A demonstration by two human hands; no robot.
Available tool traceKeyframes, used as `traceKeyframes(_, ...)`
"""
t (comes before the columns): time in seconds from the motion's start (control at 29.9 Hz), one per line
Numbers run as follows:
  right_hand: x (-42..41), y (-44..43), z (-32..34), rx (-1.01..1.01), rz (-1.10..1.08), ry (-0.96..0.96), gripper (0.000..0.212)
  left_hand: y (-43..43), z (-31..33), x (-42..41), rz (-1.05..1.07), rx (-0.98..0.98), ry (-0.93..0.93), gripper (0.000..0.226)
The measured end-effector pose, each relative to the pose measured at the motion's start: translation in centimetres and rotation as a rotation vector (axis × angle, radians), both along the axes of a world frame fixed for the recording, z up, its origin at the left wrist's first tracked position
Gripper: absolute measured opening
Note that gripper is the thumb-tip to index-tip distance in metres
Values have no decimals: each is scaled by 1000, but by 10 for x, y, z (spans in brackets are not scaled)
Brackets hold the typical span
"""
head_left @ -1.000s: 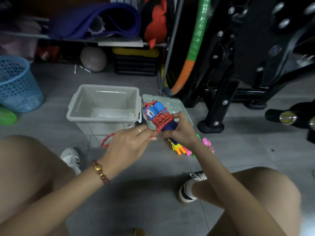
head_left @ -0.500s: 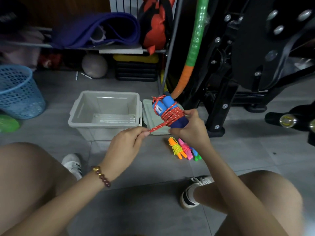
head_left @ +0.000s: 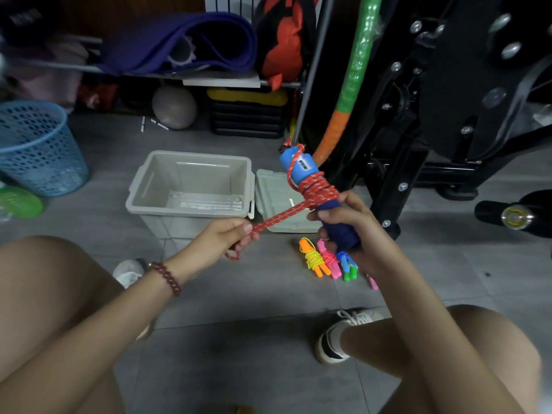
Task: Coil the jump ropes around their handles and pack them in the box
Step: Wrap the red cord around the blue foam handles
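My right hand (head_left: 346, 222) grips the dark blue foam end of the blue jump-rope handles (head_left: 298, 165), held upright and tilted left. Red rope (head_left: 318, 188) is coiled around their middle. A taut double strand runs down-left to my left hand (head_left: 221, 239), which pinches it; a small red loop hangs below that hand. The grey plastic box (head_left: 140, 186) stands on the floor behind my left hand, with nothing in it. Its lid (head_left: 274, 186) lies to its right. Several small coiled ropes with orange, pink, blue and green handles (head_left: 328, 261) lie on the floor under my right hand.
A blue mesh basket (head_left: 35, 147) and a green disc (head_left: 18, 201) are at the left. Black exercise-machine legs (head_left: 394, 186) stand right of the lid, with a green-orange hoop (head_left: 352, 82) leaning behind. My knees and shoes frame the tiled floor.
Both hands have risen and drawn apart, so the loose red strand between them is now stretched tight. The handles have tipped more upright.
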State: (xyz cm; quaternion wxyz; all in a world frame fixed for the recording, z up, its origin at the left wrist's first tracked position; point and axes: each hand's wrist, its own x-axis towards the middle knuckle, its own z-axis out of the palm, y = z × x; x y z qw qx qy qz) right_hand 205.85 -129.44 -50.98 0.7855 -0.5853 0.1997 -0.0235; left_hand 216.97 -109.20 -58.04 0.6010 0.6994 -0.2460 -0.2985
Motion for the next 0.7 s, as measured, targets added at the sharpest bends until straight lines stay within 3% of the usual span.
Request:
traceKeyframes(0.17,-1,-3,-5,234,159,-46,66,-2,1,3,-2,-39,-34,23)
traceKeyframes(0.3,-1,2,-10,282,305,-96,82,-5,-5,-2,11,-63,29,20)
traceKeyframes(0.4,-3,5,-12,252,473,-137,73,-9,-5,0,38,-26,44,21)
traceKeyframes(0.47,-4,6,-9,136,626,-128,62,-6,-3,8,76,52,-31,21)
traceKeyframes(0.6,-4,13,-4,-296,889,4,55,1,12,15,-22,117,-180,14)
traceKeyframes(0.7,-4,22,-10,-603,893,108,52,-1,30,10,-36,138,-319,10)
